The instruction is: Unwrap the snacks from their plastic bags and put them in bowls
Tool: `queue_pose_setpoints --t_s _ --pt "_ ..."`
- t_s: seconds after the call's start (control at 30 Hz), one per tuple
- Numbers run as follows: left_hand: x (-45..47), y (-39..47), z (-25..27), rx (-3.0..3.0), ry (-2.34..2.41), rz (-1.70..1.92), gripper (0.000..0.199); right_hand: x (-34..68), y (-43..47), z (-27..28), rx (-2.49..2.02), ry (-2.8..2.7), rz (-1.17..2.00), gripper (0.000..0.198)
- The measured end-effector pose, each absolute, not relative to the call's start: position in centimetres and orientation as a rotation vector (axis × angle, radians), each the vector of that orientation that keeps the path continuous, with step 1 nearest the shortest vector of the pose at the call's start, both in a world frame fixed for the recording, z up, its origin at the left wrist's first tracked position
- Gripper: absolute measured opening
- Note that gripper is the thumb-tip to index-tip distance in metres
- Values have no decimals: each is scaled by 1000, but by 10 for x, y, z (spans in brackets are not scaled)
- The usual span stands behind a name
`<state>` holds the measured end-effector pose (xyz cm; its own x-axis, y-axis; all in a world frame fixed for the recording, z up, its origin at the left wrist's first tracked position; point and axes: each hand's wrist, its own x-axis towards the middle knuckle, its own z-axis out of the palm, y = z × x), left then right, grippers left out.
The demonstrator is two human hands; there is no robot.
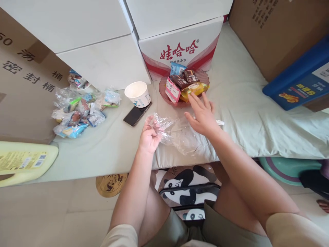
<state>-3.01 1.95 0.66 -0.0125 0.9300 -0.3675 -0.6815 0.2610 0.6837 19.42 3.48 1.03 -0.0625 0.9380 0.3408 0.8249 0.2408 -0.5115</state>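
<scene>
My left hand (149, 135) is closed on the gathered edge of a clear plastic bag (183, 137), which spreads to the right over the pale cloth. My right hand (202, 115) is spread, its fingertips at the near rim of a pink glass bowl (164, 91) and close to a yellow snack packet (195, 90). Whether they touch it I cannot tell. Also in the bowl are brown cocoa packets (191, 76), a pink-and-white box (172, 90) and a blue packet (177, 68). Under my right wrist a white object (220, 122) shows in part.
A paper cup (138, 94) stands partly on a phone (136, 115). Several wrapped snacks (77, 113) lie in a heap at left. White boxes (100, 65) and a printed carton (180, 44) line the back. A yellow jug (25, 161) and blue container (300, 79) flank the surface.
</scene>
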Motion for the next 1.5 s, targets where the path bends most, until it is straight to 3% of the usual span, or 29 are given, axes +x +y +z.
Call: queue_pose_setpoints --t_s 0.13,0.27,0.47,0.57,0.63,0.73,0.8,0.87,0.93,1.0,1.27,1.37,1.5 --pt "-33 17 9 427 895 1291 65 198 20 13 -1437 -1834 147 43" --pt "-36 14 17 470 872 1290 57 206 -9 5 -1161 -1966 297 29" --pt "-44 26 16 353 1123 1490 24 195 -37 -14 -1010 -2446 535 56" --pt "-54 28 6 449 1539 1589 37 194 -36 -17 -1096 -2503 504 27" --pt "-61 23 1 766 1768 1677 43 196 -33 -15 -1097 -2467 529 18" --pt "-66 8 1 1591 1845 1615 24 202 -30 -8 -1084 -2367 686 15" --pt "-63 -4 5 2093 1624 1327 16 206 -29 -3 -1061 -2303 849 14" --pt "-59 -14 10 2343 1381 900 26 211 -28 1 -1010 -2296 976 14" --pt "-55 -21 13 2368 1311 574 22 216 -28 1 -992 -2332 990 12" --pt "-56 -25 14 2325 1331 505 3 220 -28 -1 -1052 -2346 902 10" --pt "-75 -25 14 2148 1473 1210 11 216 -25 2 -1305 -1916 239 6" --pt "-83 -27 16 2013 1509 1118 8 215 -24 1 -1305 -2005 297 8" --pt "-93 -32 19 1835 1336 729 9 222 -26 -2 -1136 -2216 524 10"
